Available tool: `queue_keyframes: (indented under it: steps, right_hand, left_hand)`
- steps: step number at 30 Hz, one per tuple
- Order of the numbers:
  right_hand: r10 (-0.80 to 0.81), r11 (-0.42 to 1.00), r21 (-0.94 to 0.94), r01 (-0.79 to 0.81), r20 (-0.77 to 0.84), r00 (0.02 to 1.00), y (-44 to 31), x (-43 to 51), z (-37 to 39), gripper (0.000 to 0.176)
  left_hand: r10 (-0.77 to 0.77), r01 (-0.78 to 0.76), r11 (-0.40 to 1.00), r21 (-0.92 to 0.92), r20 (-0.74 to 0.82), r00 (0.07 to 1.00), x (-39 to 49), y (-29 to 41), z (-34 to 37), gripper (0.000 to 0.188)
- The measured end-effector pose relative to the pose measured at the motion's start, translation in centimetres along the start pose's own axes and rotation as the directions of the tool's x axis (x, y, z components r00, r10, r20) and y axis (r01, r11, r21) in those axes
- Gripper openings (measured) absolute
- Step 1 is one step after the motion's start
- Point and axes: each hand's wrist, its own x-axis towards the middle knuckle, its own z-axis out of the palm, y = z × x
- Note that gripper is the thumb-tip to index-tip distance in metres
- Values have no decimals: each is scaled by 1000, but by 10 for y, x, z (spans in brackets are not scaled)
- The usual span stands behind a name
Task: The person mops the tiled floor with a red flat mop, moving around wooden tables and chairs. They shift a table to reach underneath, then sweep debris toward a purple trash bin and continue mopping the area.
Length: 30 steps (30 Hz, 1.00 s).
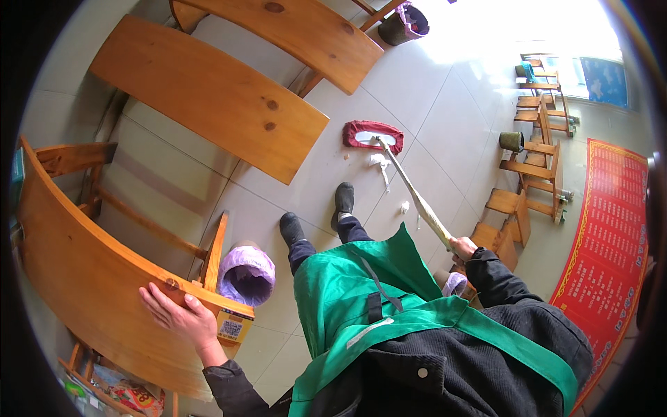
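My right hand [463, 248] grips the end of a pale mop handle [420, 200]. At its far end a flat mop head [373, 137] with a dark red cloth cover rests on the tiled floor [307, 172]. Crumpled white tissue [380, 162] lies close by the mop head, and a smaller wad [404, 207] sits nearer my feet. My left hand [180, 315] is laid on the edge of a wooden table [109, 307], fingers spread, holding nothing. A card with a printed code [231, 328] is fixed at that table's end.
A lilac-lined bin [246, 276] stands beside the table end. Wooden benches [219, 99] fill the upper left; another bin [404, 24] is at the top. Wooden stools [503, 200] line the right side, near a red printed banner [604, 260]. A second lined bin [454, 284] is by my right arm.
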Motion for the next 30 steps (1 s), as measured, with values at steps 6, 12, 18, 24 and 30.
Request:
queue_keyframes:
  steps: [6,12,18,24,30]
  right_hand:
    - [-66,961,274,46,63,996,-54,0,35,40]
    - [-313,930,171,325,-96,945,-144,72,34,39]
    - [-446,890,43,454,-125,886,-121,228,55,27]
    - [-782,514,-685,516,-127,611,103,245,127,46]
    - [-277,736,-649,192,-30,960,299,85,188,55]
  left_hand:
    - [-39,47,987,-155,58,998,-13,2,-15,78]
    - [171,-160,984,-72,194,966,-76,1,-37,81]
    - [209,-195,976,-98,157,965,-90,-14,-27,74]
    - [218,-206,970,-132,84,972,-89,-13,-26,72]
    - [202,-196,975,-101,46,978,-91,-15,-23,74]
